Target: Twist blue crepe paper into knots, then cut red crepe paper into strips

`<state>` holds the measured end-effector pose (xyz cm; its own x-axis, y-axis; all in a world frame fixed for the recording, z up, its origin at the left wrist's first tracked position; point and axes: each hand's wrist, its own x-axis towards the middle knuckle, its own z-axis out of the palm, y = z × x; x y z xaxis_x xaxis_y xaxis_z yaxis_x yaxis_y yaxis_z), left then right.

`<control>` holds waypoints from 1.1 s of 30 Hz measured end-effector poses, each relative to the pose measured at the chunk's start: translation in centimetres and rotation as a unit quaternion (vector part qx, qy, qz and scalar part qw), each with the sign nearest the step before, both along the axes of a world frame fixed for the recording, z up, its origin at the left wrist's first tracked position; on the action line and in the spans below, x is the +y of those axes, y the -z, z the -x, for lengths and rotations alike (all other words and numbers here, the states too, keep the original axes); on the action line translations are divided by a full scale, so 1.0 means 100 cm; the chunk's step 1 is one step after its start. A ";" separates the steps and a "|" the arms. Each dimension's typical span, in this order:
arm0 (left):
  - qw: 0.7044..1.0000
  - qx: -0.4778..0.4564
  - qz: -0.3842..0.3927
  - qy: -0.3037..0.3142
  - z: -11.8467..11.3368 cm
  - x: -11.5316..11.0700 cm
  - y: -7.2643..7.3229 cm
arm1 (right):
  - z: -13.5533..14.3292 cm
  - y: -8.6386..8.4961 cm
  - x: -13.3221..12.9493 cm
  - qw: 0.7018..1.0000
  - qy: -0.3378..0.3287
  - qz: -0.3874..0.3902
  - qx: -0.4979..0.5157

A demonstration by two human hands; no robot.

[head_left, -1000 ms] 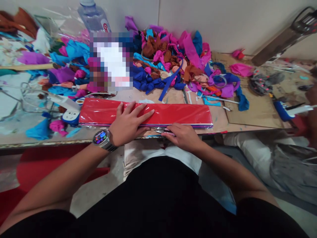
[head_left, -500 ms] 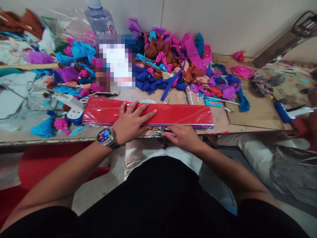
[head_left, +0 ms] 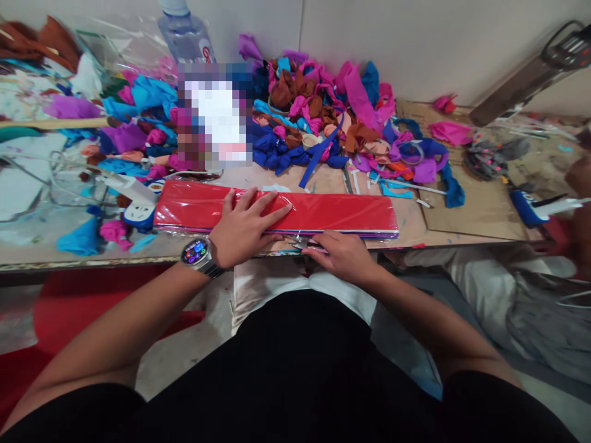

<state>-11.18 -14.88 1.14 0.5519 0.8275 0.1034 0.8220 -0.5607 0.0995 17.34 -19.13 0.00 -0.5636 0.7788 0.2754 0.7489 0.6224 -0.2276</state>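
Carefully placed, my left hand (head_left: 242,231) lies splayed flat, pressing on the film-wrapped red packet (head_left: 341,212) beneath it, gripping nothing; my right hand (head_left: 344,253) is closed around a pointed metal tool (head_left: 301,244) at the packet's near edge. If that tip slipped on the slick film, I judge it could nick my left thumb (head_left: 273,239), just beside it, or mark the layers inside. I count one packet, one tool, one watch (head_left: 196,253) on my left wrist, and one bottle (head_left: 187,37) beyond that hand; the fabric scraps (head_left: 314,104) beyond both hands are too tangled to count.
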 end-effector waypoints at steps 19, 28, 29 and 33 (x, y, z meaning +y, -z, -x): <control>0.997 -0.015 0.069 0.034 0.011 0.006 -0.018 | 0.022 0.001 -0.017 0.997 0.072 -0.030 -0.005; 0.996 -0.022 0.067 0.063 0.054 0.009 -0.037 | 0.025 0.002 -0.014 0.998 0.065 -0.019 -0.004; 0.996 -0.024 0.064 0.055 0.058 0.007 -0.037 | 0.025 0.003 -0.013 0.998 0.063 -0.020 -0.003; 0.998 -0.035 0.048 0.022 0.073 -0.006 -0.036 | 0.025 0.003 -0.012 0.998 0.057 -0.023 -0.001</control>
<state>-18.44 -15.49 4.78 0.5826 0.8102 0.0650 0.7854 -0.5818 0.2115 14.82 -20.30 -0.33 -0.4729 0.8241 0.3117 0.8157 0.5433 -0.1989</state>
